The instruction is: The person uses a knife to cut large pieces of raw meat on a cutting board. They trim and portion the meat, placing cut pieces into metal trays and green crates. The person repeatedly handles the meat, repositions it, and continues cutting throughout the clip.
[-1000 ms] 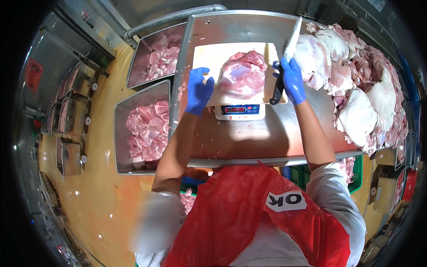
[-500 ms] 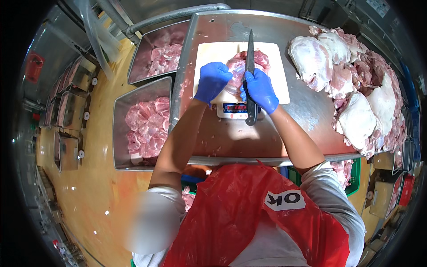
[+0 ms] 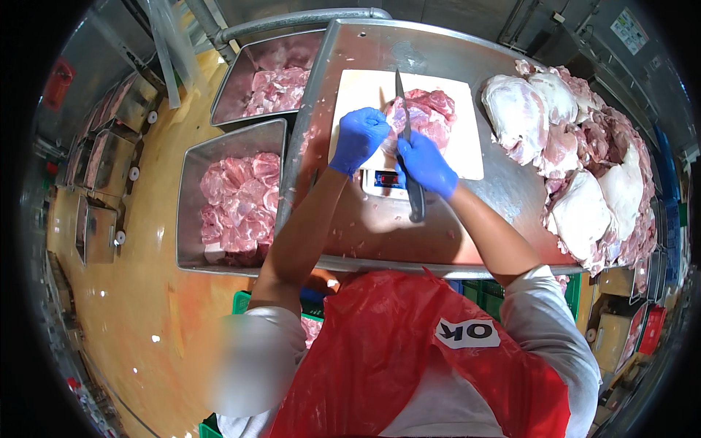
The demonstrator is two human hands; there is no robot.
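Note:
A pink cut of raw meat (image 3: pixel 431 113) lies on a white cutting board (image 3: pixel 467 153) on a steel table (image 3: pixel 380 233). My left hand (image 3: pixel 358 139), in a blue glove, grips the meat's left edge. My right hand (image 3: pixel 426 164), also blue-gloved, is closed on a knife (image 3: pixel 403 109) with a dark handle; the blade points away from me and rests on the meat between my hands. A small scale (image 3: pixel 383 184) shows under the board's near edge.
A heap of large pale meat cuts (image 3: pixel 584 168) covers the table's right side. Two steel trays of pink meat pieces (image 3: pixel 237 201) (image 3: pixel 274 87) stand to the left. Green crates (image 3: pixel 244 301) sit below the table. The floor is yellow-orange.
My right hand has brought the knife from the board's right side to the meat's middle, and my left hand has moved onto the meat's left edge.

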